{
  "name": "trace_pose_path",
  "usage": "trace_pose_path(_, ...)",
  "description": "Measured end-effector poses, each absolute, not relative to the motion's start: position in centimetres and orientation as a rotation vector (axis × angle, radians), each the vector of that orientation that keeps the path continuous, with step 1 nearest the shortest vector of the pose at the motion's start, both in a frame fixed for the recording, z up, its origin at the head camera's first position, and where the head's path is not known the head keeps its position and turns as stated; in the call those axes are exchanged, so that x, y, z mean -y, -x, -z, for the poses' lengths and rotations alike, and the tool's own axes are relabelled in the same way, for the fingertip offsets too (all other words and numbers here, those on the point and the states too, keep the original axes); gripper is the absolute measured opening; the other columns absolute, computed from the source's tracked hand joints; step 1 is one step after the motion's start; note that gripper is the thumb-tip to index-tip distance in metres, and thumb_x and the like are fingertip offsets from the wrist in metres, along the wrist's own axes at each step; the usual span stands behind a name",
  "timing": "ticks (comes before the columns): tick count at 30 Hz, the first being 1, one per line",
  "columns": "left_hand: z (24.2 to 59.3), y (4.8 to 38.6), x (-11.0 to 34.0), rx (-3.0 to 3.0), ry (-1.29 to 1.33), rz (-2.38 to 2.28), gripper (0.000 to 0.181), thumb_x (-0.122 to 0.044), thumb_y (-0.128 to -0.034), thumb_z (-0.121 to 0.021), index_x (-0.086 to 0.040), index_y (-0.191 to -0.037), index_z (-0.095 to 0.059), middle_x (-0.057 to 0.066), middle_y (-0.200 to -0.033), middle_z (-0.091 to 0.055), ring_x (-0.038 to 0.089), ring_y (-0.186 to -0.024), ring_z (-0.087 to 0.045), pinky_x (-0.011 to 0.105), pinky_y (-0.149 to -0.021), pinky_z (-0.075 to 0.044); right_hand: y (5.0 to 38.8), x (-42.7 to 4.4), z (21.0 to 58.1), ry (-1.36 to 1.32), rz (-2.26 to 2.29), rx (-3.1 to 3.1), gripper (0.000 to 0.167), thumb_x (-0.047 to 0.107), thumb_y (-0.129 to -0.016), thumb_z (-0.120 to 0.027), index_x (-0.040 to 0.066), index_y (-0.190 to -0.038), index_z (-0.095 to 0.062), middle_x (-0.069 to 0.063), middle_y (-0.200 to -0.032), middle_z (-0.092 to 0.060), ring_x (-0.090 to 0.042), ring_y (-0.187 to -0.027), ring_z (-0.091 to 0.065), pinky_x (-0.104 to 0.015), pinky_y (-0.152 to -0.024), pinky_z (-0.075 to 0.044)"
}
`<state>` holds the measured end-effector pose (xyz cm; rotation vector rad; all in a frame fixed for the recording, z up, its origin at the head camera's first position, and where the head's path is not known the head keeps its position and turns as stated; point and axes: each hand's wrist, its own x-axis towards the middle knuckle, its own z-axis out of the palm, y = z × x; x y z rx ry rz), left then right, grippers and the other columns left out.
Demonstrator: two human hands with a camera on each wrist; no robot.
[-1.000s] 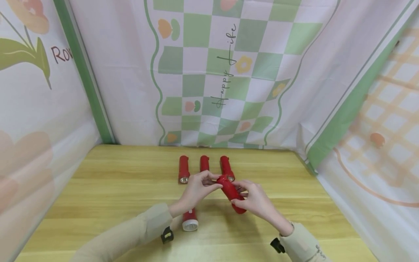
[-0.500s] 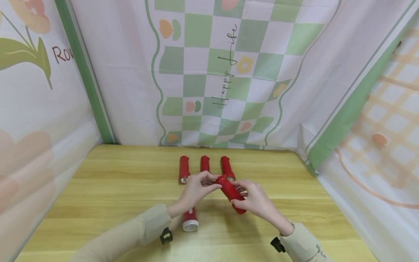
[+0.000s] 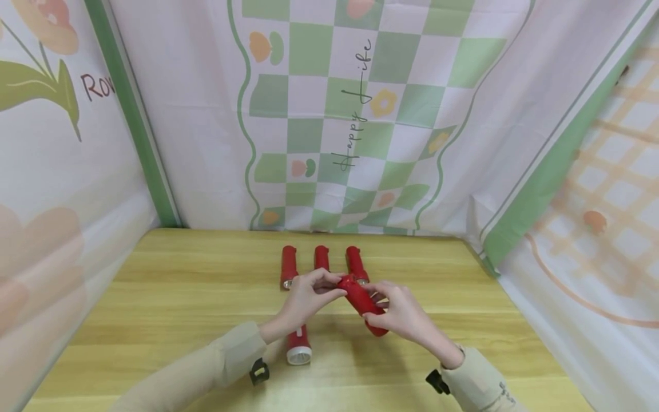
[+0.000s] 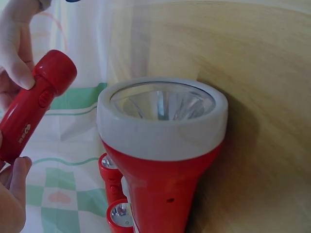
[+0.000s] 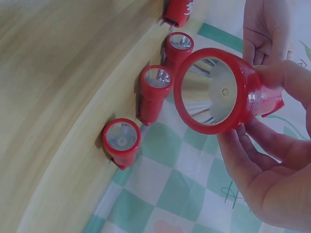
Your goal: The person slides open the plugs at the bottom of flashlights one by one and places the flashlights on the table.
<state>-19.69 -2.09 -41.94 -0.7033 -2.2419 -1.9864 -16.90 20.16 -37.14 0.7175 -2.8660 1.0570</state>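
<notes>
A red flashlight (image 3: 362,300) is held in the air above the table, tilted, its lens end toward the lower right. My right hand (image 3: 399,315) grips it near the head; in the right wrist view the fingers (image 5: 243,160) curl round the red flashlight (image 5: 248,92), whose lens faces the camera. With thumb and fingertips my left hand (image 3: 309,297) pinches its tail end. In the left wrist view a switch and pale lettering show on the held flashlight (image 4: 36,102). A larger red flashlight with a white rim (image 3: 299,349) lies under my left wrist.
Three smaller red flashlights, the left (image 3: 289,266), middle (image 3: 321,257) and right one (image 3: 355,263), lie in a row at the back of the wooden table (image 3: 206,274). My left hand partly covers the middle one. Patterned curtains (image 3: 340,131) surround the table's back and sides.
Both hands keep their hold on the flashlight. Its tail end and my left hand have shifted very slightly to the left.
</notes>
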Motion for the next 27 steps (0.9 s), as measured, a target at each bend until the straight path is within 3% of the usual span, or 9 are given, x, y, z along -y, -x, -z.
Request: trace_pose_path(27, 42.03, 19.76, 2.54, 2.231, 0.654, 2.028, 0.029, -0.023, -0.0832, -0.080, -0.017, -0.112, -0.076, 0.002, -0.114, -0.076, 0.016, -0.095, -0.074, 0.021, -0.083, -0.060, 16.92, -19.73, 36.37, -0.771, -1.065, 2.918, 0.046, 0.004, -0.079, -0.076, -0.005, -0.122, -0.064, -0.019, -0.111, -0.070, -0.019, -0.088, -0.068, -0.026, -0.069, -0.063)
